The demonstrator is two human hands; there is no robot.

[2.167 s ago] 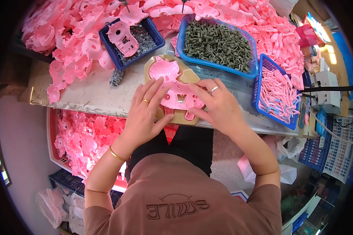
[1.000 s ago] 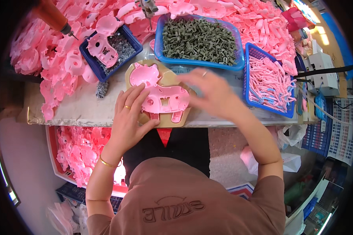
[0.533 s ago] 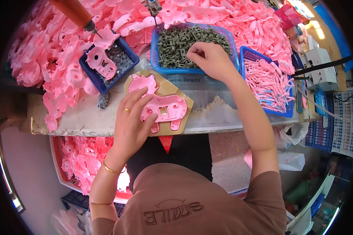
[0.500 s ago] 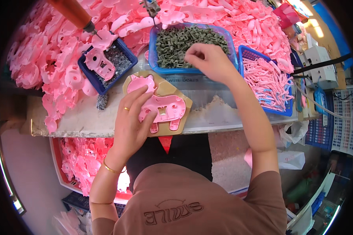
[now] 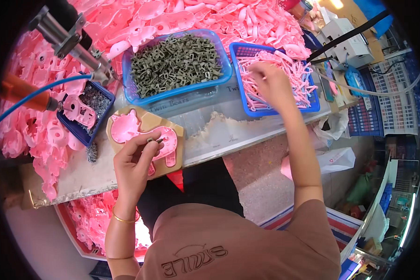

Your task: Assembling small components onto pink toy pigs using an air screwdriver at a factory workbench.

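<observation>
My left hand [image 5: 134, 163] pinches a small dark green plastic piece [image 5: 157, 140] between thumb and fingers. It hovers over a pink animal-shaped shell half [image 5: 125, 127] lying in a tan holding block [image 5: 175, 128], and hides part of the shell. My right hand [image 5: 274, 83] reaches over a blue basket [image 5: 254, 112] of thin pink sticks [image 5: 294, 77], its fingers loosely bent and apart. I see nothing held in it. Left of that basket stands a clear blue tub [image 5: 224, 63] heaped with dark green pieces [image 5: 175, 63].
A dark blue tray [image 5: 108, 108] of screws, with a pink shell [image 5: 79, 112] on top, stands at left. An orange power screwdriver [image 5: 25, 91] and a metal tool [image 5: 63, 39] hang there. Pink parts [image 5: 149, 11] pile up behind. A pale box [image 5: 347, 39] stands far right.
My right hand has gone from the green-piece tub rightward to the stick basket. A green piece is now in my left hand, which has closed its fingers. The view has shifted right.
</observation>
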